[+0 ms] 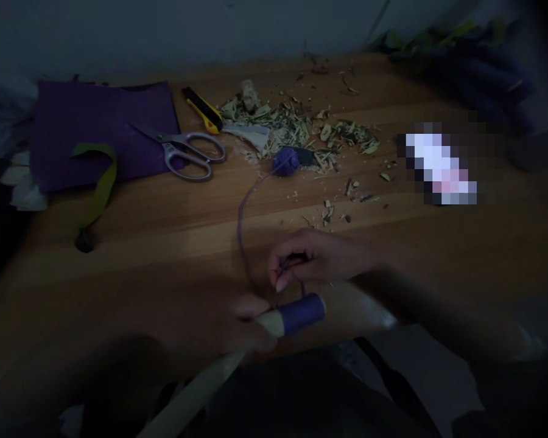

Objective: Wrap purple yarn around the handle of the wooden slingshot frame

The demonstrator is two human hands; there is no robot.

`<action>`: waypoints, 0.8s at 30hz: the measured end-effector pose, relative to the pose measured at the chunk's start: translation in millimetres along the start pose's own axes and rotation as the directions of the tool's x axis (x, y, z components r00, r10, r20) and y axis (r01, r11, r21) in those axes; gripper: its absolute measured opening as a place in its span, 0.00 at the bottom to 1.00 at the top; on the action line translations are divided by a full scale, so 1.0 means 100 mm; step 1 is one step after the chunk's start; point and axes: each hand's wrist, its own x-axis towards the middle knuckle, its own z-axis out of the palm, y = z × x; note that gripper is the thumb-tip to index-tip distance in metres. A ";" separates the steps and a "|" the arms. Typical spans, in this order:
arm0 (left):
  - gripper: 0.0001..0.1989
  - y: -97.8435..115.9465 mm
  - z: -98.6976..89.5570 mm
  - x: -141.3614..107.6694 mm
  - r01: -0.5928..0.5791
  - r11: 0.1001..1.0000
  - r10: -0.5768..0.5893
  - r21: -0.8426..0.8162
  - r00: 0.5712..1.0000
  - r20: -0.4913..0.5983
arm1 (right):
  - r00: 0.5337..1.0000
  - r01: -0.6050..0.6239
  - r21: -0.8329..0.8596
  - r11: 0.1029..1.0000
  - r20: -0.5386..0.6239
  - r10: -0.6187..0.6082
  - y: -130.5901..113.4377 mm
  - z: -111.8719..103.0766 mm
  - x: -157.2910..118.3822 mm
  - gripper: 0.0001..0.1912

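At the table's front edge, my left hand [228, 319] is wrapped round a pale stick [196, 389] that slants up to the right. Purple yarn [302, 312] is wound closely about the stick's upper end. Just above that end, my right hand [305, 261] has its fingers curled together on a strand of the yarn, which runs down to the wound part. A small ball of purple yarn [286, 161] lies farther back on the table, and its loose strand [240, 225] curves forward toward my hands.
Scissors [187, 155] rest partly on a purple cloth [100, 134] at the left, near a green strip [104, 188]. A yellow cutter [205, 111] lies beside plant shavings [287, 125]. A blurred-out bright object [441, 167] is at the right of the wooden table [164, 243].
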 end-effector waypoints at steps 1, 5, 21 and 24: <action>0.11 0.02 -0.02 0.02 0.023 0.994 -0.031 0.107 0.997 0.075 | 1.000 0.014 -0.094 0.996 -0.007 -0.015 -0.01 0.01 0.00 0.03; 0.11 0.07 -0.09 0.11 0.062 0.971 -0.081 0.231 0.994 0.076 | 0.998 0.044 -0.383 0.923 -0.031 -0.061 -0.07 0.04 -0.01 0.05; 0.13 0.01 -0.23 0.38 -0.028 0.941 0.041 -0.336 0.999 0.029 | 0.870 -0.116 -0.608 0.786 -0.444 -0.215 -0.13 0.03 -0.09 0.05; 0.13 -0.08 -0.25 0.42 -0.141 0.800 0.238 -0.583 0.967 0.093 | 0.814 -0.123 -0.612 0.781 -0.513 -0.273 -0.15 0.09 -0.10 0.05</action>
